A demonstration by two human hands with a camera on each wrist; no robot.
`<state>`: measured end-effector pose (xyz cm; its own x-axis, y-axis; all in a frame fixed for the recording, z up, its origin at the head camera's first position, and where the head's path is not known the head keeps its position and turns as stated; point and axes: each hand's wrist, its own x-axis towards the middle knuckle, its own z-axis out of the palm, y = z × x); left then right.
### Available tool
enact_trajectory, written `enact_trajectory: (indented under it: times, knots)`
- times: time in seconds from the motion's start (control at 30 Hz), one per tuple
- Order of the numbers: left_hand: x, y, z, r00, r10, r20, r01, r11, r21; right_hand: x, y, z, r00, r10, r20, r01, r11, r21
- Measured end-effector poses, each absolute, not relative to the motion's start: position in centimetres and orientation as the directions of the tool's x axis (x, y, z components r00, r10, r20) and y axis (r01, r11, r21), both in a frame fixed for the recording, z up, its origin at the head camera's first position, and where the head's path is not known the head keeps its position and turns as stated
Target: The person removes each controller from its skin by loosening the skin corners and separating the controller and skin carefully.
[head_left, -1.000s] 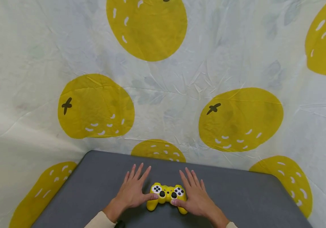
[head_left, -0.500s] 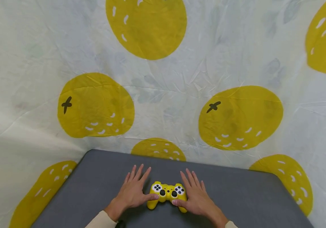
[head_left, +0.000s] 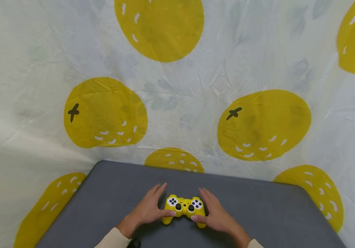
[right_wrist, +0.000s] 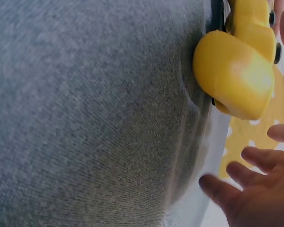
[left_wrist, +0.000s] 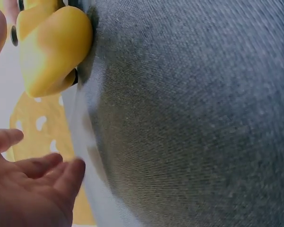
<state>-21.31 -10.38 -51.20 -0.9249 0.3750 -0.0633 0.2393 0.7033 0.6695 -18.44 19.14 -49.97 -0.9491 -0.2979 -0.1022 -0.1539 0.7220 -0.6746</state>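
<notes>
A yellow game controller [head_left: 185, 210] lies on the grey padded surface [head_left: 251, 206], with black thumbsticks and white button panels. On its left side my left hand [head_left: 148, 208] has its fingers extended beside the grip, its thumb reaching over that grip. Mirroring it on the right, my right hand [head_left: 217, 214] extends its thumb over the other grip. In the left wrist view, air separates the fingers [left_wrist: 68, 182] from the controller [left_wrist: 57, 52]. The right wrist view likewise has relaxed, parted fingers [right_wrist: 217, 189] apart from the controller [right_wrist: 234, 75].
A pale cloth [head_left: 183, 120] with large yellow fruit prints hangs behind and at both sides of the grey surface. Cream sleeves [head_left: 113, 239] cover the forearms, and a dark object [head_left: 134, 243] shows beside the left sleeve.
The spread fingers of both hands have drawn together and turned inward along the controller's sides. The thumbs keep their places over the grips. The head view has shifted slightly.
</notes>
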Motion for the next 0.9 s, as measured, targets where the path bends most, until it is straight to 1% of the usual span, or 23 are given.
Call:
enact_trajectory:
  times: [0.17, 0.37, 0.43, 0.53, 0.73, 0.9]
  knots:
    - [-21.8, -10.3, -51.2, -0.92, 0.387, -0.067, 0.22, 0.65, 0.727, -19.3, 19.8, -50.0, -0.949, -0.296, -0.104, -0.117, 0.642, -0.757]
    - [-22.1, -10.2, -51.0, -0.904, 0.413, -0.108, 0.151, 0.546, 0.824, -20.4, 20.6, -49.7, -0.936, -0.286, -0.203, 0.039, 0.491, -0.87]
    - [-22.3, -10.3, -51.0, -0.897, 0.423, -0.13, 0.109, 0.495, 0.862, -20.7, 20.9, -49.7, -0.929, -0.289, -0.232, 0.081, 0.451, -0.889]
    - [-22.6, -10.3, -51.0, -0.888, 0.431, -0.161, 0.05, 0.439, 0.897, -21.1, 21.4, -49.8, -0.92, -0.305, -0.245, 0.108, 0.405, -0.908]
    - [-23.2, -10.5, -50.7, -0.857, 0.46, -0.233, -0.044, 0.384, 0.922, -21.2, 21.9, -50.0, -0.893, -0.362, -0.267, 0.158, 0.303, -0.94]
    - [-23.4, -10.4, -50.9, -0.851, 0.458, -0.256, -0.1, 0.337, 0.936, -21.3, 21.8, -50.1, -0.883, -0.365, -0.297, 0.206, 0.267, -0.941]
